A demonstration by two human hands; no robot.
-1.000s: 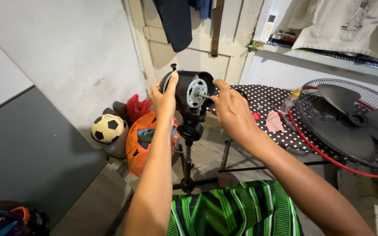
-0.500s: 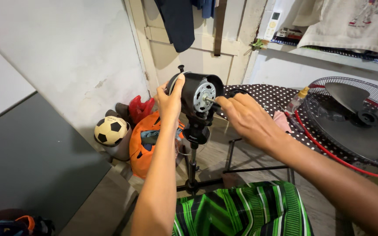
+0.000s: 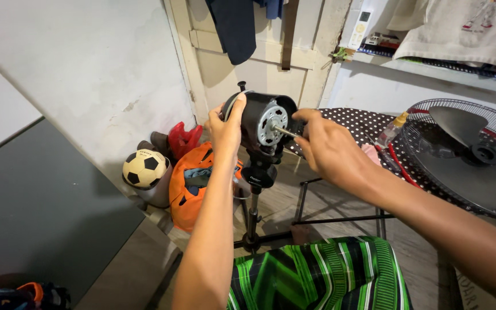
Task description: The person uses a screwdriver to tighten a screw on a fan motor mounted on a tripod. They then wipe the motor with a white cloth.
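A black fan motor [image 3: 264,119] sits on top of a thin black stand [image 3: 253,212], its metal shaft [image 3: 285,131] pointing toward me. My left hand [image 3: 226,123] grips the motor housing from the left side. My right hand [image 3: 327,148] pinches the tip of the shaft between thumb and fingers. My knee in green striped shorts [image 3: 317,275] shows at the bottom.
A fan guard with grey blades [image 3: 466,152] lies on a polka-dot ironing board [image 3: 351,123] at the right, next to a small oil bottle [image 3: 390,129]. A soccer ball [image 3: 143,169], an orange ball [image 3: 188,186] and shoes [image 3: 179,140] sit by the wall. Clothes hang above.
The view has shifted slightly lower and left. My right hand slid along the shaft to its tip; my left hand keeps its hold on the motor.
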